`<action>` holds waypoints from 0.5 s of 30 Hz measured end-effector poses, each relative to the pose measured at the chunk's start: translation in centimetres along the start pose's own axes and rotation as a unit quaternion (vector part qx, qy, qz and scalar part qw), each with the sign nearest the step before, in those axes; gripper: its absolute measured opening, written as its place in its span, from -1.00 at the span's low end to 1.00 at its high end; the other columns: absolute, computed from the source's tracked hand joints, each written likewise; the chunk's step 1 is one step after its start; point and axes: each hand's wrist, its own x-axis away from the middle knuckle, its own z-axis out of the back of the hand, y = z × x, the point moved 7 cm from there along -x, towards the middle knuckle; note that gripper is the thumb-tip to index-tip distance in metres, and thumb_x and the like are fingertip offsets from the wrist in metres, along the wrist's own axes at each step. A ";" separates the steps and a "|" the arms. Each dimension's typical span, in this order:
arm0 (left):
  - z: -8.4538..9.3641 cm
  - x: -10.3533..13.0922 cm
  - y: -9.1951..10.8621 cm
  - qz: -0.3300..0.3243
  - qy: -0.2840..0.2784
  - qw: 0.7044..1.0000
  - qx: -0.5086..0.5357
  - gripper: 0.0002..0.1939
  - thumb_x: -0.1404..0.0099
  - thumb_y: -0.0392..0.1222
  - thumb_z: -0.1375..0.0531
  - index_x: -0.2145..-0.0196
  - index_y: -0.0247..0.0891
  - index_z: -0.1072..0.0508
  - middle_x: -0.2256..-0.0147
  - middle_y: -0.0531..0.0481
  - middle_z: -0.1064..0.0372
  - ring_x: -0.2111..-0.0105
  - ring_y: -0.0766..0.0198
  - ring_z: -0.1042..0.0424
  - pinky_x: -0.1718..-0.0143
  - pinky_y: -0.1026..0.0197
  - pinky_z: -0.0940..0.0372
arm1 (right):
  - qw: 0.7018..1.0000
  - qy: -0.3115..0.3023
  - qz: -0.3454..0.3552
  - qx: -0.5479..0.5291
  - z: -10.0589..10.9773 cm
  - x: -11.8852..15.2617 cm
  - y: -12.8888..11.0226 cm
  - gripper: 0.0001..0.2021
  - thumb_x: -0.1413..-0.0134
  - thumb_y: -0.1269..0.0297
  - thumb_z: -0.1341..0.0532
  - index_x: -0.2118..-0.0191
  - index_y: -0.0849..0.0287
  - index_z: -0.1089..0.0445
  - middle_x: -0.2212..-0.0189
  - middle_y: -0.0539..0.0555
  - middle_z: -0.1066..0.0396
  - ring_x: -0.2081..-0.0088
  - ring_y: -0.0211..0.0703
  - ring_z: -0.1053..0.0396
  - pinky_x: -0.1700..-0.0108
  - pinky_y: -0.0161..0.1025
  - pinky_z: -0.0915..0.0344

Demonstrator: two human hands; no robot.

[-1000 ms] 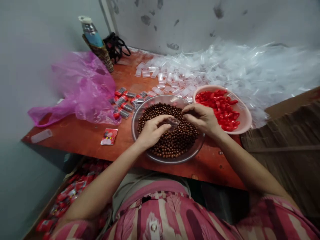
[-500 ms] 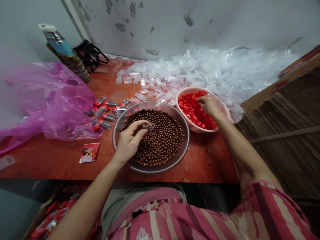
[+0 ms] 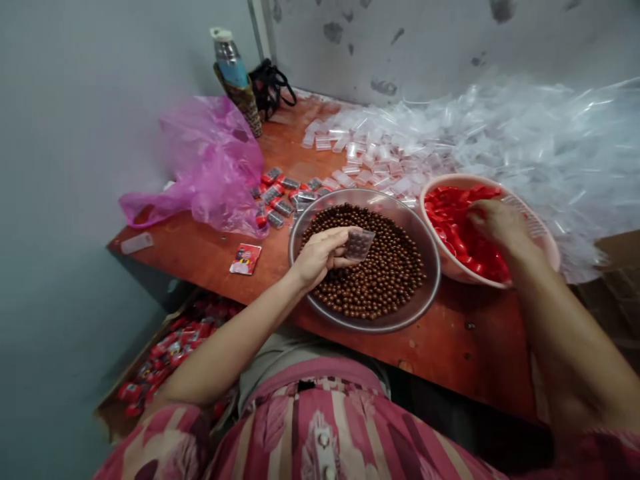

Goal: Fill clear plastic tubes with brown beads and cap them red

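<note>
My left hand (image 3: pixel 323 257) is closed on a small clear plastic container (image 3: pixel 360 245), held tilted above a metal bowl (image 3: pixel 425 303). Shiny brown balls (image 3: pixel 385 287) fill much of that bowl. Brown shows through the container's wall, but whether balls are inside it I cannot tell. Over at the pink plastic basket (image 3: pixel 547 250), my right hand (image 3: pixel 495 223) has its fingers curled down among glossy red plastic caps (image 3: pixel 465 230). Its fingertips are partly hidden, and what they pinch cannot be made out.
Clear empty containers (image 3: pixel 500 133) are heaped along the wall. Filled red-capped containers (image 3: pixel 275 197) lie left of the bowl, near a pink plastic bag (image 3: pixel 215 167), a flask (image 3: pixel 231 60) and a red packet (image 3: pixel 245 259). Below the table edge, a box (image 3: pixel 113 413) holds more red-capped ones.
The view has swung left, shifting everything rightward. My left hand has turned the container so its side faces me. My right hand stays at the red caps, its fingers lower among them.
</note>
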 end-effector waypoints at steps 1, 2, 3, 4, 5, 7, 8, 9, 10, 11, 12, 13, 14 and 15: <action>0.0 0.0 0.0 -0.002 -0.003 1.000 0.007 -0.72 -0.18 -0.23 -0.18 0.16 -0.33 -0.54 0.15 -0.17 -0.55 0.24 0.17 -0.55 0.20 0.10 -0.47 | 1.000 -0.026 0.010 0.014 -0.5 0.0 -0.1 -0.70 -0.18 0.33 -0.14 0.03 0.28 -0.48 0.05 0.33 -0.47 0.15 0.05 -0.39 0.26 -0.16 -0.15; 0.0 0.1 0.0 -0.004 -0.005 1.000 0.013 -0.72 -0.17 -0.25 -0.17 0.17 -0.34 -0.54 0.17 -0.17 -0.55 0.25 0.19 -0.55 0.21 0.12 -0.47 | 0.998 -0.047 0.027 0.026 -0.8 0.0 -0.5 -0.70 -0.16 0.34 -0.17 0.02 0.27 -0.48 0.02 0.34 -0.46 0.13 0.06 -0.38 0.27 -0.16 -0.13; 0.0 0.2 0.1 -0.005 -0.008 1.000 0.018 -0.71 -0.15 -0.28 -0.16 0.18 -0.34 -0.55 0.18 -0.17 -0.56 0.26 0.20 -0.55 0.23 0.15 -0.47 | 0.997 -0.056 0.048 0.033 -0.9 0.1 -0.9 -0.71 -0.15 0.34 -0.19 0.03 0.28 -0.48 0.02 0.36 -0.45 0.11 0.06 -0.38 0.27 -0.15 -0.11; -0.1 0.2 0.1 -0.006 -0.011 1.000 0.022 -0.70 -0.13 -0.30 -0.15 0.19 -0.35 -0.55 0.20 -0.16 -0.56 0.28 0.21 -0.55 0.25 0.16 -0.47 | 0.996 -0.054 0.063 0.037 -0.8 0.1 -1.4 -0.73 -0.15 0.34 -0.19 0.06 0.30 -0.49 0.04 0.39 -0.45 0.11 0.07 -0.37 0.28 -0.14 -0.09; -0.1 0.3 0.1 -0.007 -0.016 1.000 0.025 -0.69 -0.10 -0.32 -0.14 0.19 -0.36 -0.56 0.21 -0.16 -0.56 0.29 0.22 -0.54 0.25 0.17 -0.47 | 0.996 -0.048 0.066 0.041 -0.7 0.1 -1.8 -0.75 -0.15 0.34 -0.19 0.11 0.33 -0.50 0.09 0.44 -0.47 0.13 0.08 -0.37 0.29 -0.13 -0.06; -0.1 0.3 0.1 -0.008 -0.025 0.999 0.025 -0.65 -0.06 -0.33 -0.14 0.19 -0.36 -0.56 0.23 -0.15 -0.56 0.31 0.25 -0.53 0.25 0.18 -0.47 | 0.997 -0.034 0.059 0.048 -0.2 0.1 -2.4 -0.80 -0.13 0.35 -0.20 0.22 0.36 -0.51 0.21 0.50 -0.49 0.21 0.09 -0.38 0.30 -0.09 -0.02; -0.1 0.3 0.1 -0.009 -0.027 0.999 0.022 -0.64 -0.05 -0.32 -0.15 0.18 -0.36 -0.56 0.24 -0.14 -0.56 0.32 0.26 -0.53 0.25 0.18 -0.47 | 0.997 -0.027 0.057 0.049 0.0 0.1 -2.6 -0.83 -0.12 0.36 -0.21 0.28 0.36 -0.50 0.26 0.50 -0.49 0.24 0.08 -0.39 0.30 -0.08 -0.01; 0.0 0.3 0.0 -0.010 -0.027 0.999 0.017 -0.64 -0.04 -0.31 -0.17 0.17 -0.35 -0.56 0.24 -0.13 -0.55 0.32 0.27 -0.52 0.26 0.18 -0.47 | 0.997 -0.018 0.055 0.047 0.3 0.2 -2.7 -0.86 -0.11 0.37 -0.21 0.32 0.35 -0.49 0.31 0.49 -0.50 0.27 0.06 -0.39 0.29 -0.08 -0.01; 0.1 0.3 0.0 -0.013 -0.026 1.000 0.011 -0.65 -0.04 -0.29 -0.19 0.17 -0.35 -0.56 0.24 -0.13 -0.55 0.32 0.27 -0.52 0.27 0.19 -0.46 | 0.998 -0.007 0.052 0.045 0.6 0.2 -2.8 -0.86 -0.10 0.37 -0.22 0.36 0.33 -0.48 0.34 0.47 -0.50 0.28 0.04 -0.39 0.29 -0.08 -0.01; 0.1 0.3 0.0 -0.020 -0.024 0.999 0.002 -0.65 -0.04 -0.27 -0.23 0.17 -0.34 -0.56 0.24 -0.12 -0.55 0.32 0.27 -0.51 0.28 0.20 -0.46 | 0.998 0.004 0.048 0.048 1.0 0.3 -2.8 -0.85 -0.12 0.35 -0.20 0.37 0.32 -0.47 0.35 0.46 -0.50 0.30 0.02 -0.39 0.29 -0.08 -0.02; 0.2 0.3 0.0 -0.031 -0.024 0.999 -0.008 -0.65 -0.03 -0.23 -0.28 0.17 -0.33 -0.56 0.23 -0.12 -0.55 0.31 0.26 -0.51 0.29 0.21 -0.45 | 0.998 0.024 0.035 0.042 1.6 0.4 -2.7 -0.83 -0.15 0.31 -0.19 0.37 0.31 -0.46 0.35 0.45 -0.49 0.32 -0.01 -0.39 0.29 -0.08 -0.03; 0.2 0.3 0.0 -0.045 -0.026 0.998 -0.021 -0.63 -0.01 -0.20 -0.33 0.17 -0.32 -0.56 0.21 -0.11 -0.55 0.30 0.25 -0.51 0.29 0.22 -0.45 | 0.998 0.058 0.009 0.016 2.5 0.6 -2.6 -0.82 -0.15 0.28 -0.19 0.36 0.29 -0.45 0.35 0.43 -0.49 0.34 -0.04 -0.38 0.30 -0.09 -0.04; 0.2 0.3 0.0 -0.060 -0.029 0.997 -0.033 -0.60 0.01 -0.17 -0.37 0.17 -0.31 -0.56 0.19 -0.11 -0.54 0.28 0.24 -0.50 0.29 0.22 -0.44 | 0.993 0.103 -0.029 -0.040 3.6 1.0 -2.5 -0.83 -0.13 0.26 -0.21 0.35 0.27 -0.44 0.35 0.39 -0.49 0.36 -0.08 -0.37 0.31 -0.11 -0.07; 0.1 0.3 0.0 -0.075 -0.033 0.996 -0.044 -0.58 0.03 -0.14 -0.40 0.17 -0.31 -0.56 0.18 -0.11 -0.54 0.27 0.24 -0.50 0.29 0.22 -0.44 | 0.978 0.149 -0.071 -0.130 4.8 1.7 -2.5 -0.85 -0.09 0.25 -0.25 0.35 0.25 -0.43 0.37 0.33 -0.49 0.39 -0.12 -0.36 0.33 -0.13 -0.10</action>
